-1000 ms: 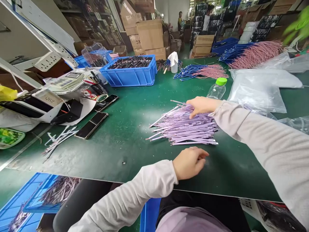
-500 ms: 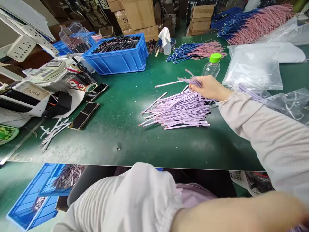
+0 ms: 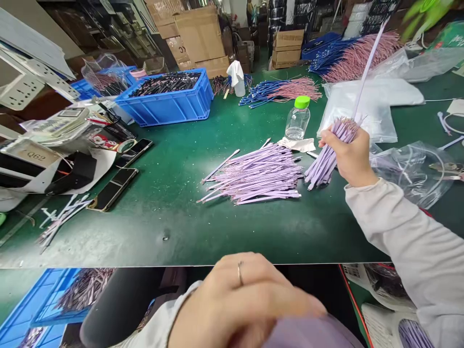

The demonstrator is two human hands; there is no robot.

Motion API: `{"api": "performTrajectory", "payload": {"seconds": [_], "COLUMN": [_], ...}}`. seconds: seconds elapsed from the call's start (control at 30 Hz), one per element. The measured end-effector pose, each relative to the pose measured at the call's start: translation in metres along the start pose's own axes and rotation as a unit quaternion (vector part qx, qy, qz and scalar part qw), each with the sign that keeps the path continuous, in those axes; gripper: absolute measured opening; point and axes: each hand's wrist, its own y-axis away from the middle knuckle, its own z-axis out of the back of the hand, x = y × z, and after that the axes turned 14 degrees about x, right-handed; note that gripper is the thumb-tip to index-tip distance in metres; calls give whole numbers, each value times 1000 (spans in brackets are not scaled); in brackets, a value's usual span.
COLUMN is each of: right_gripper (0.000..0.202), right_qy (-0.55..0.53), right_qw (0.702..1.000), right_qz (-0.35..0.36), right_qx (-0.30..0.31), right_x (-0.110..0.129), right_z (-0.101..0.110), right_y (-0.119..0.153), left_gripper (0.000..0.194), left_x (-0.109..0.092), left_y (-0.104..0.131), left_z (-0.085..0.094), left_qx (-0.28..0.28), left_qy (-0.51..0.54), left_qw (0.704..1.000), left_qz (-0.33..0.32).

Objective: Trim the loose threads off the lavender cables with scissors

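Observation:
My right hand [image 3: 353,154] is wrapped round an upright bundle of flat lilac cables [image 3: 328,157], their frayed ends level with the thumb. One longer lilac strip sticks up far above the rest. Left of that bundle, a loose pile of the same lilac cables [image 3: 259,174] lies on the green table [image 3: 203,237]. My left hand [image 3: 239,299], with a ring on one finger, is close to the camera below the table edge. Its fingers are curled and partly blurred, and what they hold, if anything, is hidden. Lilac fabric shows beneath it.
A clear bottle with a green cap [image 3: 298,118] stands behind the pile. Plastic bags [image 3: 362,116] lie on the right. A blue crate [image 3: 170,101] of dark cables sits at the back left. Phones [image 3: 113,189] and white strips lie left. Blue-and-pink wires [image 3: 282,92] are at the back.
My right hand has moved right and down from above the pile and now grips a thick upright bundle. My left hand has swung in from the lower right to bottom centre. The view has shifted.

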Motion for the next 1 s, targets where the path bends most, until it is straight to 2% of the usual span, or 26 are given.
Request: {"api": "performTrajectory", "payload": {"seconds": [0.17,0.27,0.33,0.43,0.53,0.67,0.77,0.87,0.9,0.97,1.0], "right_gripper": [25,27,28,30,25,29,32,35,38,45,47], "right_qy": [6,45,61,84,145,236,290,338,360,384,382], "right_qw": [1000,999,998,994,982,939,903,824,797,772,776], "right_qz": [8,14,-6,-51,-62,-84,-86,-61,-52,-41,-32], "right_qx": [6,-8,-8,39,107,234,306,450,482,505,500], "right_x": [0,0,-4,-11,-8,10,23,24,21,12,6], "right_z": [-7,-13,-17,-20,-19,-21,-36,-60,-67,-80,-86], "right_y": [3,7,12,19,17,12,19,39,47,60,63], "left_gripper": [38,34,30,26,26,25,27,31,33,37,40], "left_x": [47,65,76,95,114,128,130,128,126,123,122], "left_y": [14,20,23,27,30,29,26,23,22,22,21], "left_z": [-15,-21,-25,-33,-42,-52,-54,-53,-53,-56,-59], "left_qx": [-90,-137,-158,-184,-226,-283,-288,-273,-266,-255,-245], "left_qy": [-32,-48,-56,-58,-57,-52,-33,-18,-19,-27,-32], "left_qw": [993,985,979,970,956,938,938,941,942,942,944], "left_qz": [64,91,114,151,180,193,192,199,205,217,218]}}
